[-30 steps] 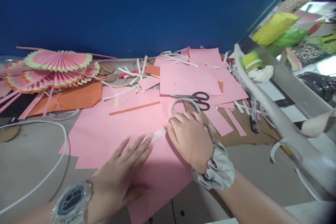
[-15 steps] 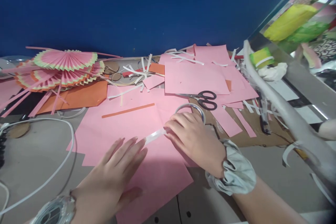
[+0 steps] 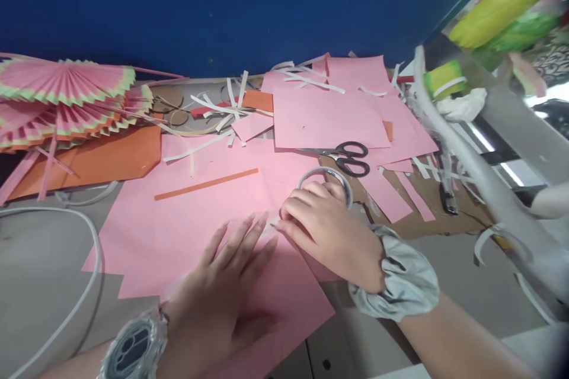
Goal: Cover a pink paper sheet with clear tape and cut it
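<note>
Locate the white strip [image 3: 269, 230] at the centre of the frame, on the pink sheet [image 3: 300, 293], in the gap between both hands. Note the long axis: slanting from lower left to upper right, in line with the left fingertips and the right thumb. Expect only a short length in view, with left fingers over the lower-left part and right thumb at the upper-right end. Treat both hands as about equally near.

Left hand [image 3: 226, 278]: palm down on the paper, grip wide, fingers pointing to upper right, nothing visibly grasped. Right hand [image 3: 326, 222]: grip narrow, fingers curled together, thumb tip just at the strip. Cannot tell a firm pinch from a light touch.

Tape roll [image 3: 344, 179]: directly beyond the right hand, toward the top of the frame, near edge hidden by the fingers. Cannot confirm any hold on the roll.

Surroundings: orange strip [image 3: 207, 184] left of centre, apart from both hands, rising to the right; scissors [image 3: 351, 159] just beside the roll, black handles to the right, blades to the left; paper fans [image 3: 66, 83] at upper left, above an orange sheet [image 3: 111, 154]; white cable [image 3: 95, 237] looped over the desk [image 3: 40, 260] at left; cutter [image 3: 448, 198] right of centre, near brown cardboard [image 3: 413, 234].
</note>
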Available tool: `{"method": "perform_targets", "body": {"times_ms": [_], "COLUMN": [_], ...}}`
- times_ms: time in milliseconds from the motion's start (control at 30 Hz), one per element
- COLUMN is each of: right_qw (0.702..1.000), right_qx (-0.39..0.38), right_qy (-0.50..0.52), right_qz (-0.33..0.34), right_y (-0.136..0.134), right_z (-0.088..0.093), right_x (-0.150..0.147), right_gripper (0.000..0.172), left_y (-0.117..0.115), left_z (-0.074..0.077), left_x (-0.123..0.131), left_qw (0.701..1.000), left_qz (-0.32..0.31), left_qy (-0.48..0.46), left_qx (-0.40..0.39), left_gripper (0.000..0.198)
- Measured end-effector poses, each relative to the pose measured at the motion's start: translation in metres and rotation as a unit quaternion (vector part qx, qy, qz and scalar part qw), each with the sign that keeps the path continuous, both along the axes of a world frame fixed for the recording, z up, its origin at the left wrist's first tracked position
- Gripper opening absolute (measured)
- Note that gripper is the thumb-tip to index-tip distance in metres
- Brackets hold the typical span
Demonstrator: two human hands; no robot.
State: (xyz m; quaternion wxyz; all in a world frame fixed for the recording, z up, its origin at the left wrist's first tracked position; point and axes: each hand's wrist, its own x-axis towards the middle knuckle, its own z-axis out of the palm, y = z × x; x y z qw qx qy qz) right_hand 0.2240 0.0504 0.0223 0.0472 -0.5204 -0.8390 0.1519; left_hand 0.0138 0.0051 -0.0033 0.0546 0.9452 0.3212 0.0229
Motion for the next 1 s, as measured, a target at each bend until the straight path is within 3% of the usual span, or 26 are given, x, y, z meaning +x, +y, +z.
{"method": "perform_targets", "body": {"times_ms": [300,1000], "right_qw": [0.998,0.998], "right_qx": [-0.043,-0.038], "right_qy": [0.023,0.022], "right_qz": [-0.049,-0.04], "right_y": [0.0042,0.0024], "right_z": [-0.0012,-0.0046], "right_x": [-0.0051,-0.0035], "right_gripper": [0.022,0.018], "left_y": [0.0001,0.0029], "left_z": [-0.0065,-0.004], "left_x": [-0.0011,-0.0014], "left_qw": [1.0,0.999], "left_qz": [0.012,0.004], "left_qy": [-0.02,-0.015], "left_qx": [0.002,-0.037], "left_gripper": [0.083,0.073]}}
